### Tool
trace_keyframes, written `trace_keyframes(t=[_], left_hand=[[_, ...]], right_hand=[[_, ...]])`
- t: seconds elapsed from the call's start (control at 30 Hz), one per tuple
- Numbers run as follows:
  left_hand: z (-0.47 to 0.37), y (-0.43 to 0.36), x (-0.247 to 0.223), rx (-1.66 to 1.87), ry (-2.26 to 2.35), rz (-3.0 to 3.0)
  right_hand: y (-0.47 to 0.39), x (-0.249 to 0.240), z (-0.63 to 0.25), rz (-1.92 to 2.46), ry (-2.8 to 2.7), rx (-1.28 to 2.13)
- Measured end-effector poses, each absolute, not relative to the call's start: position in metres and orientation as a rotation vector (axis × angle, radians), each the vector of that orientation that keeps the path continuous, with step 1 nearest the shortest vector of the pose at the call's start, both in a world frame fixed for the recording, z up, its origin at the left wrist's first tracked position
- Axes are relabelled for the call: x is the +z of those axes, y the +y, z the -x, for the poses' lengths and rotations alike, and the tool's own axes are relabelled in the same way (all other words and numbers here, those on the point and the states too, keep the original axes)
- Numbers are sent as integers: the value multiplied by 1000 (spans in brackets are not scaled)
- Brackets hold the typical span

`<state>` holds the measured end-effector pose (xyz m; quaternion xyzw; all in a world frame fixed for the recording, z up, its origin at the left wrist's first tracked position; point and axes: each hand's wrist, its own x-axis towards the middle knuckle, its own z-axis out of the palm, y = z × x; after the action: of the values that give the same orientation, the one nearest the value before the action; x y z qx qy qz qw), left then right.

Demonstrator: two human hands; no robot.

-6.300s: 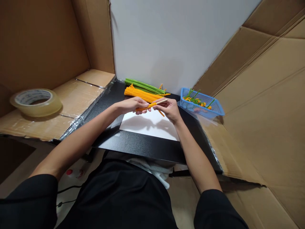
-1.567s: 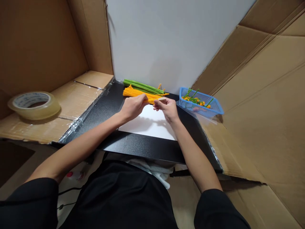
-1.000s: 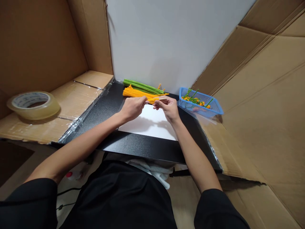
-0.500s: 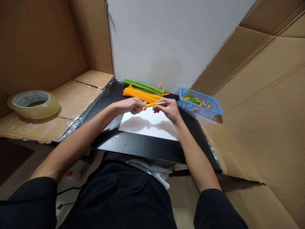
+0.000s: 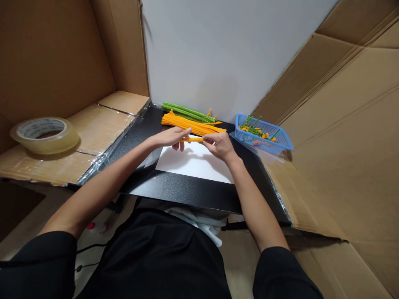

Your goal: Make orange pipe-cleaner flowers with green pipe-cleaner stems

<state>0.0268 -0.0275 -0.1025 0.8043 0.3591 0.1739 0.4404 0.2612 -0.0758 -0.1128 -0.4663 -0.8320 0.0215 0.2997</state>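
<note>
An orange pipe cleaner [image 5: 192,140], stretched level above a white sheet of paper [image 5: 193,166], spans the gap between my hands. Its left end lies in the fingers of my left hand [image 5: 171,137], the thumb stretched along above it and the lower fingers curled loosely. My right hand [image 5: 220,145] pinches the right end between thumb and fingers. The pale stick is not visible in this view now. Just beyond my hands lie a bundle of orange pipe cleaners [image 5: 190,123] and a bundle of green pipe cleaners [image 5: 187,111].
A blue plastic basket [image 5: 285,143] with small orange-and-green pieces stands at the right of the black table [image 5: 174,189]. On the cardboard ledge at left sits a wide roll of clear tape [image 5: 67,139]. Cardboard walls flank both sides; a white wall [image 5: 224,50] rises behind.
The pale stick that stuck out at my right hand no longer shows. The tightly coiled orange piece now looks straighter, and my left fingers have loosened and lowered.
</note>
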Motion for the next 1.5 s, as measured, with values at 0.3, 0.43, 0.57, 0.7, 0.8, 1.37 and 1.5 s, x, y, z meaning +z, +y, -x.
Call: trace_keyframes(t=[0.3, 0.43, 0.57, 0.7, 0.8, 1.37, 1.5], left_hand=[[-26, -19, -121, 1012, 901, -2766], [-28, -20, -124, 1188, 824, -2748], [-29, -21, -125, 1278, 780, -2807], [-28, -22, -125, 1279, 768, -2853], [-28, -23, -126, 1260, 754, -2864], [-36, -10, -155, 894, 844, -2728], [-37, -10, -156, 812, 838, -2737]], right_hand=[[-77, -109, -261, 1422, -2146, -156], [-77, -110, -260, 1376, -2152, -142], [-76, -113, -260, 1364, -2147, -114], [-75, -115, -260, 1367, -2152, -122], [-75, -116, -260, 1370, -2159, -109], [-71, -122, -259, 1588, -2237, 178], [-69, -125, -261, 1673, -2150, 422]])
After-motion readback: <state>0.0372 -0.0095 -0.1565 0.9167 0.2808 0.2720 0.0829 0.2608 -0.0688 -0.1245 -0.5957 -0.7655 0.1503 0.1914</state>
